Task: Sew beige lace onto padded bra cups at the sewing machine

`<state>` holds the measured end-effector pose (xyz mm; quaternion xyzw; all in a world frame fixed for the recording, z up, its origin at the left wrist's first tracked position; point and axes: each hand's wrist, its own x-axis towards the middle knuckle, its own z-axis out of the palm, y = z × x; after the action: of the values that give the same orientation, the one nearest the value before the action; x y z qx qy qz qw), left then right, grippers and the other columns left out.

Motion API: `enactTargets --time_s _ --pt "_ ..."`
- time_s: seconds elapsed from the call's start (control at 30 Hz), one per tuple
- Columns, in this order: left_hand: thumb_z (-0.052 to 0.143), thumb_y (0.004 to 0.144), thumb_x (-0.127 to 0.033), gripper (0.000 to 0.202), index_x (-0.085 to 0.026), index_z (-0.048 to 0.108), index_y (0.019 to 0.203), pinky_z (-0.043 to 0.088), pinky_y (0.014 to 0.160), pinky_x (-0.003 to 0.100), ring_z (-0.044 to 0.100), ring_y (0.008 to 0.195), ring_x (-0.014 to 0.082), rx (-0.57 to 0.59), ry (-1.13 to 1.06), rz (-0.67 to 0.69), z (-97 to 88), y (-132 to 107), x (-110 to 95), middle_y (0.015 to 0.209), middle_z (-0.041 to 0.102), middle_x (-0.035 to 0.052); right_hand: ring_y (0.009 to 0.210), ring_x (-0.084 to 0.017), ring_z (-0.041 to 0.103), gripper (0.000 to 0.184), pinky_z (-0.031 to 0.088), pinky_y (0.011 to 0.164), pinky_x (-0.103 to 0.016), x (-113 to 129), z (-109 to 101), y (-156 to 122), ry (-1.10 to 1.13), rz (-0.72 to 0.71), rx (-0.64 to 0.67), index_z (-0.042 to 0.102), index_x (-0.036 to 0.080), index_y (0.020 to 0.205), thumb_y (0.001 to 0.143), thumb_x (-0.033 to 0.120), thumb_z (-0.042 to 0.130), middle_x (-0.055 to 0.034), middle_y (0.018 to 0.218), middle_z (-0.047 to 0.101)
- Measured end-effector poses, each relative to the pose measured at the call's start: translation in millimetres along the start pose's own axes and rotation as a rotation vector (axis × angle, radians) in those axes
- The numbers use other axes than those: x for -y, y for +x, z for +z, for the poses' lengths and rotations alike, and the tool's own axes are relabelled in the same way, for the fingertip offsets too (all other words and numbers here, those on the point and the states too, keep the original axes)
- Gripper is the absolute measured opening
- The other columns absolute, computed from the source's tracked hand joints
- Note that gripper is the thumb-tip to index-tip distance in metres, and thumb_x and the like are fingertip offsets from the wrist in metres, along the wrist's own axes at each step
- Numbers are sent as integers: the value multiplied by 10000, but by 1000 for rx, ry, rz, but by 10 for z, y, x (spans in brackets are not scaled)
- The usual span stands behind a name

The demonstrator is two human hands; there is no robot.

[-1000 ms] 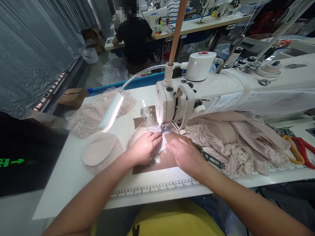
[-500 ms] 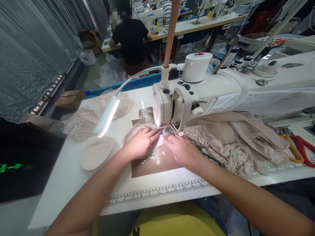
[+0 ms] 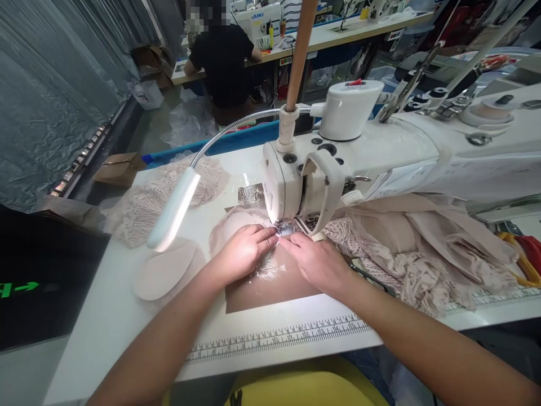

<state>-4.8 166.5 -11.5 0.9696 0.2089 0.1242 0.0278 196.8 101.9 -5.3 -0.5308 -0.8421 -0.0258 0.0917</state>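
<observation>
Fabric (image 3: 231,223) lies under the left hand (image 3: 248,252), its lace-edged end running in beneath the fingertips at the foot (image 3: 278,228) of the machine (image 3: 291,175). The left fingers lie close together, nearly flat, pressing down from above; I cannot tell whether the thumb pinches anything. The right hand (image 3: 318,262) is loosely curled, its fingertips almost meeting the left ones just in front of the foot; whether it pinches the fabric's edge or only steadies it is hidden.

The step in hand looks like guiding the edge under the foot. The next move seems to call for both hands turning the curve together with light, even pressure, fingertips kept clear of the needle area.

Below both hands, a brown sheet (image 3: 270,293) covers part of the table (image 3: 97,338). Nearer the body than the grip runs a ruler strip (image 3: 276,338). Left of the grip lie a rounded pale piece (image 3: 164,273) and, beyond it, a lace heap (image 3: 135,200) under the lamp (image 3: 174,211). Right of the grip, a larger pile (image 3: 406,248) spreads toward the scissors (image 3: 526,256).
</observation>
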Motion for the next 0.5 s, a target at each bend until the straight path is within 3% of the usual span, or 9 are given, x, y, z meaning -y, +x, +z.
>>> enactTargets --time_s 0.13,0.37,0.5 --pt "442 923 -146 348 -144 587 1239 485 857 408 541 1055 244 14 -15 -25 -2 36 73 1273 601 125 712 -172 504 442 333 597 -312 -12 23 2 30 26 -18 649 186 1163 790 47 458 -56 838 639" --pt "469 907 -163 361 -138 586 1248 470 811 396 543 930 237 9 15 -78 3 52 101 1273 604 110 747 -166 508 420 339 605 -279 -50 67 -19 72 47 -45 657 249 1155 825 76 463 -31 858 641" --pt "473 907 -179 367 -152 573 1259 449 836 409 537 989 254 20 20 -89 26 46 111 1267 599 124 714 -152 512 398 332 583 -271 -52 68 -13 72 63 -34 666 255 1133 836 95 454 -19 868 649"
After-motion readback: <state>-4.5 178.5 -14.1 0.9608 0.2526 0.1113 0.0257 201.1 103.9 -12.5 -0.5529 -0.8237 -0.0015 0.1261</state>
